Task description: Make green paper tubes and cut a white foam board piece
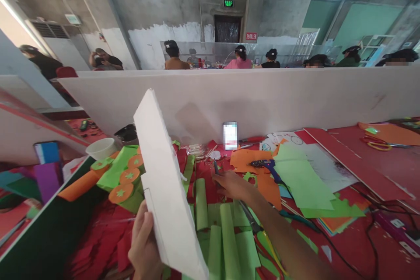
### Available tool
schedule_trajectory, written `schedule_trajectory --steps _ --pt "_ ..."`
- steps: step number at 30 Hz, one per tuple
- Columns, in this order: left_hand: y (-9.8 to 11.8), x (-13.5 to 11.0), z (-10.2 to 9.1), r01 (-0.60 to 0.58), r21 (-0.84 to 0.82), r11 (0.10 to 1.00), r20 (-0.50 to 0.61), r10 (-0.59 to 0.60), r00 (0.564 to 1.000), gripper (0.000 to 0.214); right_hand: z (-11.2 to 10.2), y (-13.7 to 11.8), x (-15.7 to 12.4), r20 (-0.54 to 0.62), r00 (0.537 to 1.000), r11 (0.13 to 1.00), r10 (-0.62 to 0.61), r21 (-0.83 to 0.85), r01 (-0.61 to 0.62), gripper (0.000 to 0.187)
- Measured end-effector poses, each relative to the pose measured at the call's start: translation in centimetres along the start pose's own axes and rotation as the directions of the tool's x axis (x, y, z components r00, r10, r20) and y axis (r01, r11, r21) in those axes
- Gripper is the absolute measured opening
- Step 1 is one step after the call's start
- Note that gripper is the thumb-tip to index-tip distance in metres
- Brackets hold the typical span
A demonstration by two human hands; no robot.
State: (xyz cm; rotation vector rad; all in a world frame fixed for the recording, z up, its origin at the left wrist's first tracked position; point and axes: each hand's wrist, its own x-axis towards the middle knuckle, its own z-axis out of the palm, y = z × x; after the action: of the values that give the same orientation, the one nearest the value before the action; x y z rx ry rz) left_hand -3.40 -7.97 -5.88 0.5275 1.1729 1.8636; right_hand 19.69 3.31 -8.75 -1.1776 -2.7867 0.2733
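Observation:
My left hand (143,245) grips the lower edge of a white foam board (163,183) and holds it up on edge, tilted, over the craft table. My right hand (232,185) reaches forward past the board, fingers closed on a thin dark pen-like tool (215,167) that points up and away. Below both hands lie several rolled green paper tubes (226,232). Scissors (253,222) lie under my right forearm.
Green and orange paper sheets (302,179), a blue glue gun (267,166), orange discs with green stars (128,176), a white bowl (101,148) and a phone (230,134) crowd the red table. A white partition (262,96) stands behind. Other people sit beyond it.

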Motion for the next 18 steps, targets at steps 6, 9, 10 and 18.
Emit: schedule_trajectory --steps 6,9,10,18 --pt "0.1 0.0 -0.2 0.031 0.017 0.999 -0.036 -0.03 0.999 0.044 0.3 0.3 2.7 -0.06 0.996 0.998 0.065 0.027 -0.064 0.025" --pt "0.0 0.1 -0.2 0.021 0.015 1.0 -0.023 -0.021 1.0 0.044 -0.4 0.5 2.8 -0.081 0.991 0.993 0.108 0.048 -0.104 0.029" --pt "0.0 0.1 -0.2 0.014 0.014 1.0 -0.006 -0.014 1.0 0.044 -0.6 0.5 2.5 -0.08 0.992 0.993 0.103 0.06 -0.098 0.028" --pt "-0.2 0.2 -0.4 -0.038 0.086 0.996 0.033 0.035 0.999 0.042 -0.7 0.7 -2.8 0.055 0.998 0.993 -0.021 0.121 0.015 0.017"
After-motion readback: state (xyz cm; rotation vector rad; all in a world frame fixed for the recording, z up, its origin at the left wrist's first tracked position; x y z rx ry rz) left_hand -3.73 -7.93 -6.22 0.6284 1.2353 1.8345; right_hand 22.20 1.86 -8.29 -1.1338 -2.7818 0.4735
